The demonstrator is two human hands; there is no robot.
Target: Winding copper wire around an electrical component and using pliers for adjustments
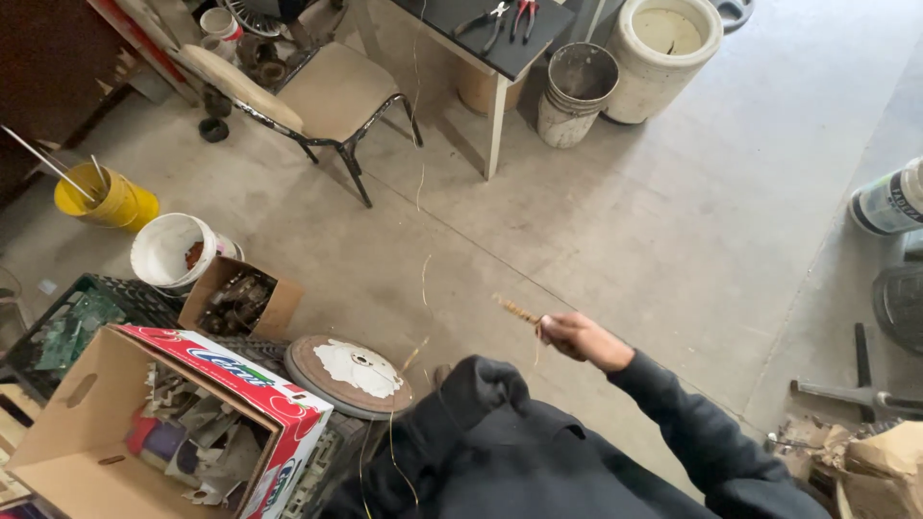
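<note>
The right hand (575,338) is clenched on a short coiled piece (517,309) that juts toward ten o'clock, with a thin copper wire (421,173) running from about it up toward twelve o'clock and more strands hanging over the dark sleeve near six. The left hand is hidden under the bunched sleeve, so its state cannot be told. Judging by this, wire is being pulled off the coil, with a long length already free; how much remains is too small to make out. At eight o'clock sits an open cardboard box (288,404) of scraps, cut off by the frame. At seven o'clock of the hand lies a round disc (348,375). Farther, at twelve, a counter (510,60) carries pliers (524,14).
</note>
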